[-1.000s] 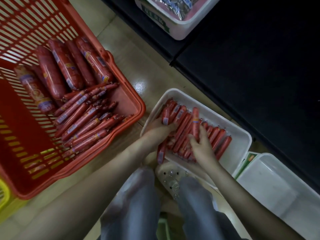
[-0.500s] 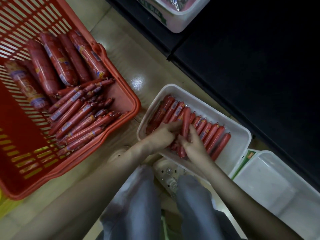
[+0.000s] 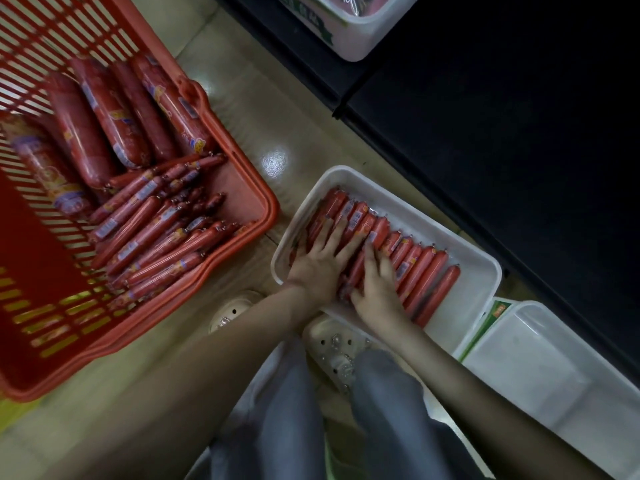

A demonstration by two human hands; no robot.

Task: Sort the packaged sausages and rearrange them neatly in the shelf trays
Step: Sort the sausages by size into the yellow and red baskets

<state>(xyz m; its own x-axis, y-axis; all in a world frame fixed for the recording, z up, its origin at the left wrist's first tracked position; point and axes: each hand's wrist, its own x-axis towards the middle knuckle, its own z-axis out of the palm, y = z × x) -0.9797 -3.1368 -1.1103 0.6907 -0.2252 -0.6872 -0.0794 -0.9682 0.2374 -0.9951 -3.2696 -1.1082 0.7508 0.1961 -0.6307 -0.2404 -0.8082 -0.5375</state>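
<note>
Left hand: left hand (image 3: 320, 261) lies flat on the row, fingers straight and spread; it presses and grips nothing.
Right hand: right hand (image 3: 375, 285) lies just beside it, fingers straight, palm down on the same row; it grips nothing either.
Task item, placed: row of thin sausages (image 3: 422, 268) lies side by side in the white tray (image 3: 474, 289) on the floor, all pointing the same way. The part under the hands is hidden.
Tray fill: bare tray bottom shows past the last sausage on the right, so there is probably room for a few more.
Task item, unsorted: loose thin sausages (image 3: 149, 233) are heaped at mixed angles in the red basket (image 3: 270, 209), with thick sausages (image 3: 104, 126) lying behind them.
Other trays: second white tray (image 3: 554, 368) sits on the floor to the right with its bare white bottom showing. Another tray (image 3: 349, 39) sits on the dark shelf (image 3: 502, 133); its contents are unclear.
Step in hand (judgement): levelling and squaring the row.
Done: one tray mostly filled with a single kind.
Left (judgement): most of the work. The basket's thin pile and all the thick ones are unsorted, and the floor trays are not yet on the shelf.
</note>
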